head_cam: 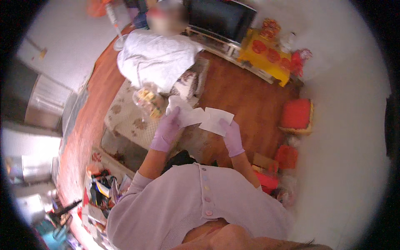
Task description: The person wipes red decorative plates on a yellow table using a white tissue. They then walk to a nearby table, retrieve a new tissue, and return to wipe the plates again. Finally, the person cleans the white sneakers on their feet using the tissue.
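My left hand (166,130), in a thin pale purple glove, grips a creased white sheet (188,114) that looks like tissue or paper. A flatter white sheet (214,119) is pinched in my right hand (232,138), gloved the same way. The two pieces meet or overlap between my hands; whether they are joined is not plain. Both are held up in front of my chest. Just beyond my left hand, a clear plastic bag of yellowish items (150,101) lies on a beige patterned cover (125,122).
A white cloth (159,59) drapes over the far end of the covered surface. Behind it stands a television (222,18) beside a yellow-covered cabinet (265,54). Red boxes (296,114) line the right wall. A cluttered surface (103,190) is at lower left, above wooden floor (240,90).
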Tool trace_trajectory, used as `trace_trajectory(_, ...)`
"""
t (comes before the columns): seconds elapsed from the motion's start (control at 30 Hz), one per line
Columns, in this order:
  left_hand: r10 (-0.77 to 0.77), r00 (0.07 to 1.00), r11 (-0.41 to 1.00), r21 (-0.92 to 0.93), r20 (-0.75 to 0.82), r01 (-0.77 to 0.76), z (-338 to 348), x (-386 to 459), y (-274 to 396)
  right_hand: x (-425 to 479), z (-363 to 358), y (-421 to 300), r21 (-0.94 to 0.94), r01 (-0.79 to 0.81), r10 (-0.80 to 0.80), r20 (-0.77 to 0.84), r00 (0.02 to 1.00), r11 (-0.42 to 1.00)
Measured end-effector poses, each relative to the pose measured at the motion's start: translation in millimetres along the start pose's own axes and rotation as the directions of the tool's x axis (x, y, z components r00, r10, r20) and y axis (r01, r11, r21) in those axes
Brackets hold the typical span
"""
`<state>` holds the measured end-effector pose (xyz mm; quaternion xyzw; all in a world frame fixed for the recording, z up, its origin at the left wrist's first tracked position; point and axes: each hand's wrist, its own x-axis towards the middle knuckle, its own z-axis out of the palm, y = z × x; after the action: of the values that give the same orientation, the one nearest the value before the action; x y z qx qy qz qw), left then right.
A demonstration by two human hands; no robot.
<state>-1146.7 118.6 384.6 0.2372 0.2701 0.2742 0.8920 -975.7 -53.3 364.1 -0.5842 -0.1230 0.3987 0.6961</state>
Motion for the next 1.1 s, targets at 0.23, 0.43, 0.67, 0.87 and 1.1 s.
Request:
trace_trajectory(0.23,0.041,0.999,0.941,0.335,0.012,-0.042,33.0,56.5,-36.8,6.7,-44.0,-38.3,-0.086,0.094,-0.115,-0.295,0.949,0.992)
trace_trajectory(0.43,0.055,0.993,0.916,0.390,0.102,-0.091,98.6,119.3,-45.2,53.6,-106.2,-39.5,-0.112,0.058,-0.107,-0.509,0.854,0.992)
trace_trajectory(0.67,-0.225,0.927,0.806,0.592,0.299,0.005,160.0,211.5,-85.3,153.3,-158.2,-49.3,-0.588,0.118,-0.398,-0.373,0.838,0.800)
trace_trajectory(0.87,-0.238,0.820,0.715,0.665,0.521,-0.215,227.3,265.8,-149.8,219.4,-154.2,-126.1,-0.672,-0.140,-0.303,-0.497,0.813,0.727)
trace_trajectory(1.1,-0.381,0.891,0.769,0.619,0.246,0.158,279.2,361.1,-228.6,274.9,-262.5,-164.0,-0.502,-0.150,-0.126,-0.474,0.872,0.851)
